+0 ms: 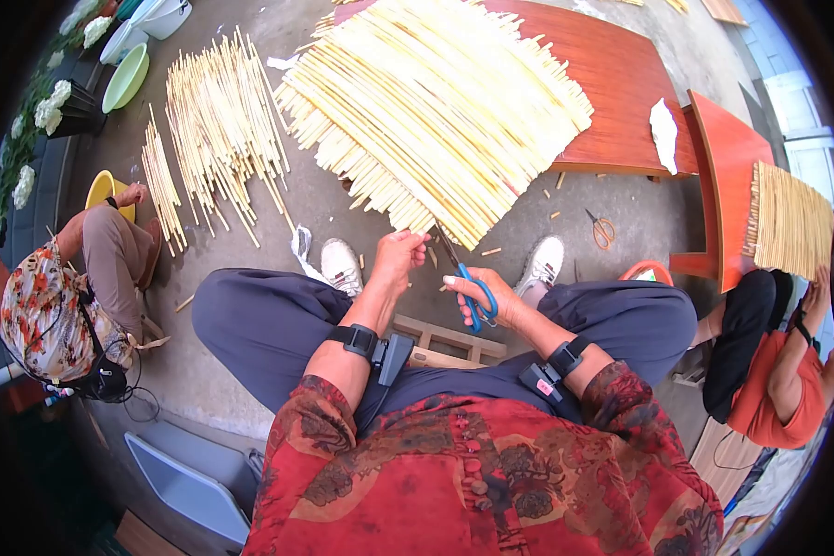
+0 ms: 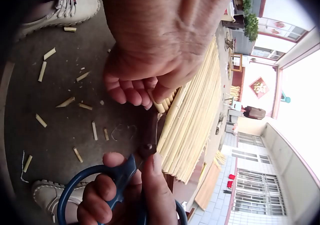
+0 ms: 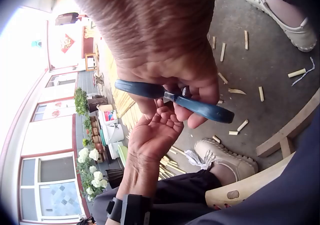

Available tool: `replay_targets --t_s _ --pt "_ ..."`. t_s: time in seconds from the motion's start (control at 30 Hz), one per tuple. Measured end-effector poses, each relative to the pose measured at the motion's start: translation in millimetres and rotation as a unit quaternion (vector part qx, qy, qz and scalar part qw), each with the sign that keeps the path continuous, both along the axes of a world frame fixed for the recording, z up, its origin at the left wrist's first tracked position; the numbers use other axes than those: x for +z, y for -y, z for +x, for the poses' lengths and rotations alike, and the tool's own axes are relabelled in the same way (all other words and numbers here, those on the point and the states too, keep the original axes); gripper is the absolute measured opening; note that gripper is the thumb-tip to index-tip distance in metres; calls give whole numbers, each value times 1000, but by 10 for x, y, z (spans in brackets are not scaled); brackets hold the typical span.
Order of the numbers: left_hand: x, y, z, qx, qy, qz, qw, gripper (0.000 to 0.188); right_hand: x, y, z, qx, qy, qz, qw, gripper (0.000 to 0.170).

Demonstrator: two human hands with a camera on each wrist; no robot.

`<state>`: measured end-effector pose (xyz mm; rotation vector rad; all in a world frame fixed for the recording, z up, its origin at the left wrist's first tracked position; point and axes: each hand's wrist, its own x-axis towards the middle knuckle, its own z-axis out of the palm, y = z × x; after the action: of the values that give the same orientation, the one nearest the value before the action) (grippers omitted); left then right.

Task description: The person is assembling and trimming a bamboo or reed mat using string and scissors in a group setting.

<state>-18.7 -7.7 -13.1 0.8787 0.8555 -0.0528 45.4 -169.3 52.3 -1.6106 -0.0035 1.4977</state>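
Note:
A mat of pale sticks laid side by side (image 1: 435,111) lies on a red-brown table, its near corner hanging toward the person. At that corner the left hand (image 1: 400,258) pinches a stick end; in the left wrist view its fingers (image 2: 131,91) curl by the stick ends. The right hand (image 1: 486,295) grips blue-handled scissors (image 1: 477,301), fingers through the loops. Their dark blades (image 2: 150,130) point up to the mat's edge beside the left fingertips. In the right wrist view the blue handles (image 3: 200,107) cross below the right palm, and the blade tips are hidden.
Loose sticks (image 1: 222,130) lie on the floor at the left. Orange-handled scissors (image 1: 602,230) and cut stick pieces are scattered on the ground. A wooden stool (image 1: 449,341) stands between the legs. Two other people sit left and right, the right one touching another mat (image 1: 792,218).

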Motion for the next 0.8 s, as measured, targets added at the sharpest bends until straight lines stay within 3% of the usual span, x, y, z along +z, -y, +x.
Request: replay_targets --t_s 0.23,0.8 --pt "14 6 -16 -8 1 6 1000 15 20 55 158 126 106 -44 985 36" --pt "-36 17 -21 -6 8 7 1000 14 -7 34 63 97 144 -47 984 28"
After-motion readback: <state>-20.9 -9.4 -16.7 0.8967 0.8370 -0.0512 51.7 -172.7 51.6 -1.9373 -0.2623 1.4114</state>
